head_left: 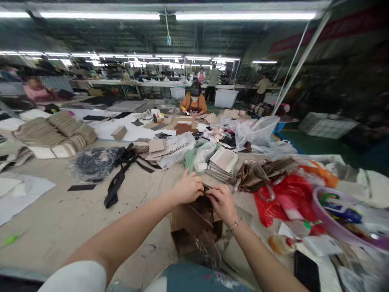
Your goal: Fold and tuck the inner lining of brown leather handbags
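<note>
- A small dark brown piece sits between the two hands, right above an open cardboard box near the table's front edge.
- The left hand pinches the piece's left end with curled fingers. The right hand pinches its right end, and the fingertips almost meet.
- The table is bare to the left of the box.
- On the right, a red plastic bag and a purple basin crowd in close.
- Just behind the hands lies a stack of grey cards.
- Black straps trail off to the left.
- A white plastic bag further back carries letters that look like "CARPISA".
- The writing on the red banner is too blurred to read.
</note>
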### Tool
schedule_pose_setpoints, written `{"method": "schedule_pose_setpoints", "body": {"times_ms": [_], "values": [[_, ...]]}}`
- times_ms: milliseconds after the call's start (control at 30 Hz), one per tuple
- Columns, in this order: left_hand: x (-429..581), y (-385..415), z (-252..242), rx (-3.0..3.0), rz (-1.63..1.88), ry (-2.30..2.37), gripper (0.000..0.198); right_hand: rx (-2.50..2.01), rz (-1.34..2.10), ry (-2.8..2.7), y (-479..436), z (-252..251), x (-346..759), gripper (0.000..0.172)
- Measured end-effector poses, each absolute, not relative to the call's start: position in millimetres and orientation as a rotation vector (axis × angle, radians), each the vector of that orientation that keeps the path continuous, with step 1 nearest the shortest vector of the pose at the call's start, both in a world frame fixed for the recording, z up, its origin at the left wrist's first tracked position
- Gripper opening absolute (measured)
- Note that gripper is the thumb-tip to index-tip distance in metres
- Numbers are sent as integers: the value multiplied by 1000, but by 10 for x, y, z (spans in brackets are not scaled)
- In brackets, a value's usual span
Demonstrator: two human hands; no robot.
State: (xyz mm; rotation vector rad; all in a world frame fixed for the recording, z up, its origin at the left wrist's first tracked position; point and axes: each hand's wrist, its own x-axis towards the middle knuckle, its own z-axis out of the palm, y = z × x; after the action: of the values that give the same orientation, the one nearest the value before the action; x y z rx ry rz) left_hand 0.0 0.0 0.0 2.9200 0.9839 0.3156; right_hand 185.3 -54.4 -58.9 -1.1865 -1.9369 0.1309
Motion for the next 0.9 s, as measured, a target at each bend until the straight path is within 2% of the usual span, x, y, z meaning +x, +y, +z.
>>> {"method": "schedule_pose_setpoints", "body": {"times_ms": [333, 433, 500, 900], "values": [[24, 14, -42, 2830, 480, 1118, 14, -1264, 255, -1714, -502, -613, 1920, 9], [31, 63, -99, 2835, 441, 1079, 16, -1282, 290, -1713, -485, -627, 1931, 25], [40, 86, -118, 2860, 383, 1076, 17, -1290, 289, -1750, -478, -636, 1939, 30], [139, 39, -78, 2909, 293, 1235, 20, -1375, 259, -1895, -473, -535, 1955, 17]]}}
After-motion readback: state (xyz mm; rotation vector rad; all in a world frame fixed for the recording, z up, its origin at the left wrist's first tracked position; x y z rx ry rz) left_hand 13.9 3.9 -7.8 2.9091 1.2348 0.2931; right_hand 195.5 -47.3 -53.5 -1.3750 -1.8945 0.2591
